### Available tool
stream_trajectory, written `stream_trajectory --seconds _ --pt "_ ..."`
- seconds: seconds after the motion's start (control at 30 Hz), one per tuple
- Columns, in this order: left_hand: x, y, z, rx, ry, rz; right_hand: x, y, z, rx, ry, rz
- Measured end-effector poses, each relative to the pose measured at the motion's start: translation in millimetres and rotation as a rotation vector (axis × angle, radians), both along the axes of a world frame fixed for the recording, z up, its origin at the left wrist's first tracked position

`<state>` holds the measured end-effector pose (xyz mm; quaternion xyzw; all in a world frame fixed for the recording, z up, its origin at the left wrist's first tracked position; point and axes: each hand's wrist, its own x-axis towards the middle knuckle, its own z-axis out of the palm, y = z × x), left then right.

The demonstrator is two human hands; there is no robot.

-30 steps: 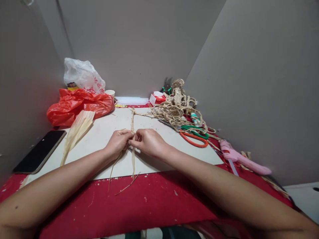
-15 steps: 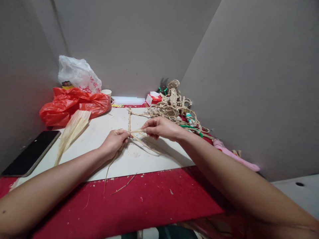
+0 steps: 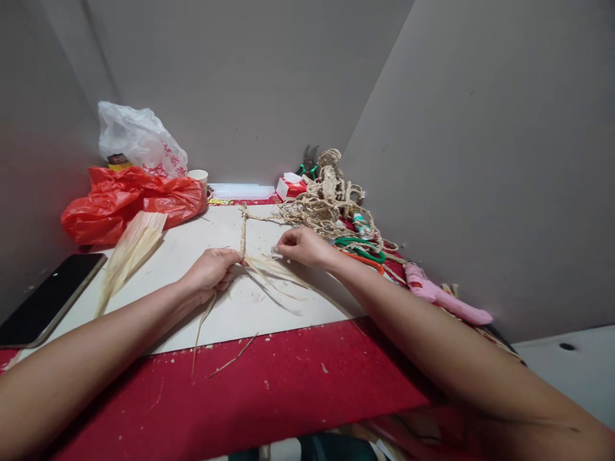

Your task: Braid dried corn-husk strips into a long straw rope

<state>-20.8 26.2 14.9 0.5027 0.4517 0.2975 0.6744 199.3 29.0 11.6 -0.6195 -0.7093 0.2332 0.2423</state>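
Note:
A twisted corn-husk rope [image 3: 243,234] runs up the white board [image 3: 288,306]. My left hand [image 3: 214,272] pinches its lower end between thumb and fingers. Loose husk strands [image 3: 273,269] fan out from that end to the right. Just above them, apart from the rope, is my right hand [image 3: 305,246]; its thumb and fingertips are pressed together on something small and pale that I cannot make out. A thin strand [image 3: 204,320] hangs below my left hand. Flat on the board to the left lies a corn husk [image 3: 129,256].
At left are a black phone [image 3: 52,298], a red plastic bag [image 3: 129,202] and a paper cup [image 3: 198,176]. Coiled rope [image 3: 321,211], pliers [image 3: 309,163] and a tissue pack [image 3: 291,187] are behind. A pink glue gun [image 3: 446,298] lies right. Grey panels surround the table.
My right hand has let go of the pale strands it was pulling, and they now lie spread on the board. My left hand keeps its pinch. The whole view has shifted slightly.

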Motion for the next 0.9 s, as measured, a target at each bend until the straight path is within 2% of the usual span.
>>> stream_trajectory --seconds 0.17,0.3,0.37,0.43,0.5,0.57,0.63,0.7,0.8,0.9 --pt "-1.2 0.0 -0.2 -0.013 -0.026 -0.010 -5.3 -3.8 -0.9 0.003 -0.267 0.105" --pt "-2.1 0.6 -1.5 -0.010 -0.042 -0.019 -0.7 -3.7 12.2 0.061 -0.281 -0.017" --pt "-2.5 1.0 -2.4 -0.003 -0.031 -0.017 3.1 -6.2 28.0 0.083 -0.151 -0.093" --pt "-2.8 1.4 -3.0 0.004 -0.019 -0.026 2.6 -13.0 46.9 0.072 0.072 -0.137" --pt "-3.0 1.7 -3.1 0.007 -0.013 -0.046 -4.9 -23.5 62.6 0.046 0.285 -0.141" --pt "-3.0 1.6 -2.9 0.001 -0.012 -0.059 -18.9 -35.0 69.0 -0.011 0.405 -0.084" --pt "-2.9 1.4 -2.8 -0.004 -0.017 -0.059 -35.7 -44.0 63.7 -0.090 0.424 0.003" --pt "-2.8 1.0 -3.1 0.002 -0.026 -0.064 -50.6 -48.0 49.2 -0.117 0.402 0.050" --pt "-2.9 0.6 -4.4 0.017 -0.030 -0.072 -62.5 -45.8 24.1 -0.065 0.372 0.035" --pt "-3.0 0.5 -5.3 0.021 -0.027 -0.063 -62.5 -40.6 9.0 0.030 0.295 -0.007"
